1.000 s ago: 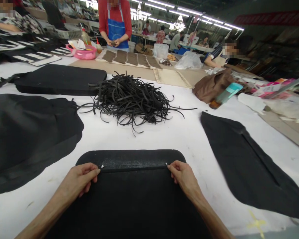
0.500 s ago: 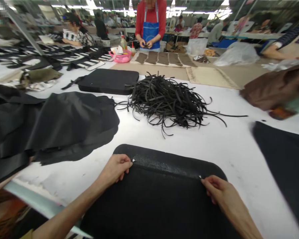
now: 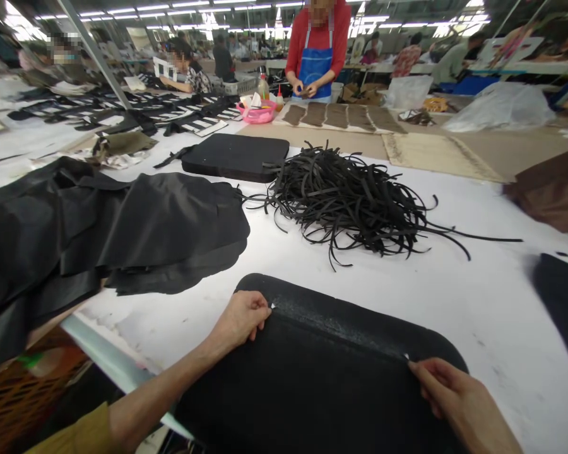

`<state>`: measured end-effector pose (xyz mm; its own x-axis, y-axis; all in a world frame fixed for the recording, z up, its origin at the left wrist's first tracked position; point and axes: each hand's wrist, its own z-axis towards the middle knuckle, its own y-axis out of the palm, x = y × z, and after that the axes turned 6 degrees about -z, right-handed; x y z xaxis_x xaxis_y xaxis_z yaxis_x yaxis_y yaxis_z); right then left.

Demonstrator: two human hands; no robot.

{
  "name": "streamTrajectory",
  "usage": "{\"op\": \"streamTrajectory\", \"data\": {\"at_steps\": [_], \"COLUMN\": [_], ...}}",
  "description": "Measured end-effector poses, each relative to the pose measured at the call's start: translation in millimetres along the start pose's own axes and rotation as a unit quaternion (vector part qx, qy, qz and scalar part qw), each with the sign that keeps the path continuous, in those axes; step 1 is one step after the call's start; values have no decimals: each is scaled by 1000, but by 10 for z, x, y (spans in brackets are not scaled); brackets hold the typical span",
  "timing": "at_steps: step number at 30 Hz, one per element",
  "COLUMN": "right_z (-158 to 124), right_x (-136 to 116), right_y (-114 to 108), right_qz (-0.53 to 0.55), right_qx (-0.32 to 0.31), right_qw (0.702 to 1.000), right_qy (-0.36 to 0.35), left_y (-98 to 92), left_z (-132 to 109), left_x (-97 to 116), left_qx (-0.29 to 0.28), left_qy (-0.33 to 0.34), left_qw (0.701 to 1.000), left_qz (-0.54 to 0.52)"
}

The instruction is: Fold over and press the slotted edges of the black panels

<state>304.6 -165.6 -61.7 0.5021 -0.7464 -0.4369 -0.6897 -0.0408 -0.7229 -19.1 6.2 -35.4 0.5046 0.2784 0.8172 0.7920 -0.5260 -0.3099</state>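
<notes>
Black, matte, round-cornered panel [image 3: 331,391] lies on white tabletop [image 3: 483,290]; I see glossy band [image 3: 329,326] nr its far edge, w/ my L hand [image 3: 243,318] & R hand [image 3: 457,394] pinching small white tabs [image 3: 406,357] at band's ends; curly blk strips [image 3: 348,198] heaped beyond.

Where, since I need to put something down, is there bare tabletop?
The white tabletop is bare between the strip pile and the near panel, and right of that panel, short of the dark piece. Crowded: the left, under black sheets, and farther back, around the black pad.
</notes>
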Motion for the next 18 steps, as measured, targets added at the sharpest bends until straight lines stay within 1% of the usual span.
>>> {"op": "streamTrajectory", "data": {"at_steps": [7,13,18], "right_z": [-11,-50,-68], "right_x": [-25,-63,-111], "right_y": [-13,-9,-21], "right_qz": [0,1,2], "right_qx": [-2,7,9], "right_qw": [1000,1000,1000], "right_qy": [-1,-10,-13], "left_y": [19,21,25], "left_z": [-13,-28,-8], "left_x": [4,42,29], "left_qx": [11,11,8], "left_qy": [14,16,17], "left_qw": [1000,999,999], "left_qz": [18,32,41]}}
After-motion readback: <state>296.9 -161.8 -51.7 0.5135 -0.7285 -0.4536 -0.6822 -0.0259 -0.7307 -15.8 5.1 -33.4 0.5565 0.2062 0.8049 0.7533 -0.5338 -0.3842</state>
